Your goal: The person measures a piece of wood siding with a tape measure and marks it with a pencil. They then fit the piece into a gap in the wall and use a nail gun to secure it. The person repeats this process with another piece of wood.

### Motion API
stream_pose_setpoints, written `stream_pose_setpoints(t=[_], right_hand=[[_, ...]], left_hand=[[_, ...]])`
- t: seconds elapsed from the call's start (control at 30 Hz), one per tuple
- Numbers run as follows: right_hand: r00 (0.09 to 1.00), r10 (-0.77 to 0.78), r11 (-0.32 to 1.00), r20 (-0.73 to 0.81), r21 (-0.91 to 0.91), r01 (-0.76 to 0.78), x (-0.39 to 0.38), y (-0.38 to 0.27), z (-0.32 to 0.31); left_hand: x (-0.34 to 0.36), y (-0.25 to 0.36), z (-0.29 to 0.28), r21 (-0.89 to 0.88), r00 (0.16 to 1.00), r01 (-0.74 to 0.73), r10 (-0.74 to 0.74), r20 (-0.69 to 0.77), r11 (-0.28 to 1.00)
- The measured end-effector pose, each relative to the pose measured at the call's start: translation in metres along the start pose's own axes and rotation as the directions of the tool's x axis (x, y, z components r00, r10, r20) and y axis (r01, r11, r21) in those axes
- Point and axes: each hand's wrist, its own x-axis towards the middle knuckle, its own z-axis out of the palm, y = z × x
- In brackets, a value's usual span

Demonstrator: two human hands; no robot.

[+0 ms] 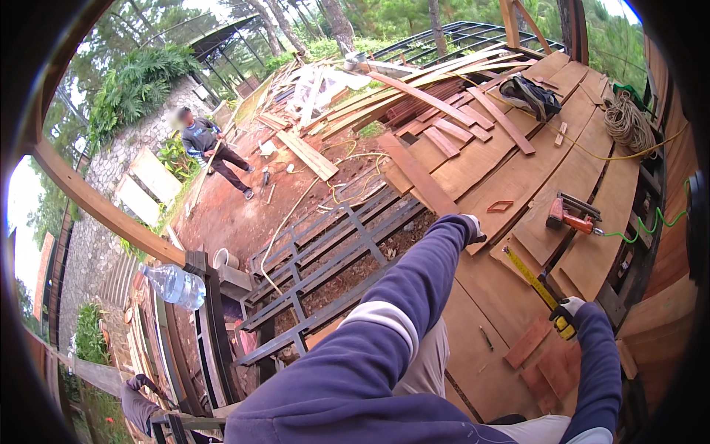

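My right hand (568, 314), in a dark and light glove, is closed around a yellow tape measure (566, 328). Its yellow blade (531, 278) runs out over the plywood, away from me and to the left. My left hand (475, 229), also gloved, is stretched far forward beside the near end of a reddish plank (416, 172). Its fingers look curled; whether they grip anything is not visible. Near the tape, an orange-red nail gun (569, 217) lies on the plywood floor (473, 296). Beside my right forearm are short reddish board pieces (543, 366) and a dark pencil-like stick (486, 338).
Left of the plywood, an open black metal frame (318, 274) spans bare soil. A green coiled air hose (651, 226) leads to the nail gun. Rope (629, 126), a bag (529, 98) and loose boards lie farther off. A person (211, 148) stands on the ground; a water bottle (174, 287) is at left.
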Motion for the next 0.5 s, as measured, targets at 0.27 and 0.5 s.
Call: stream_pose_setpoints(t=[0.27, 0.5], right_hand=[[0.981, 0.195, 0.705, -0.008, 0.696, -0.135, 0.004, -0.046, 0.003], [0.973, 0.152, 0.267, -0.172, 0.955, 0.127, 0.029, -0.085, 0.003]], left_hand=[[0.017, -0.010, 0.024, 0.066, 1.000, -0.006, 0.007, -0.020, 0.998], [0.025, 0.048, 0.016, -0.509, 0.963, -0.036, 0.166, 0.213, 0.860]])
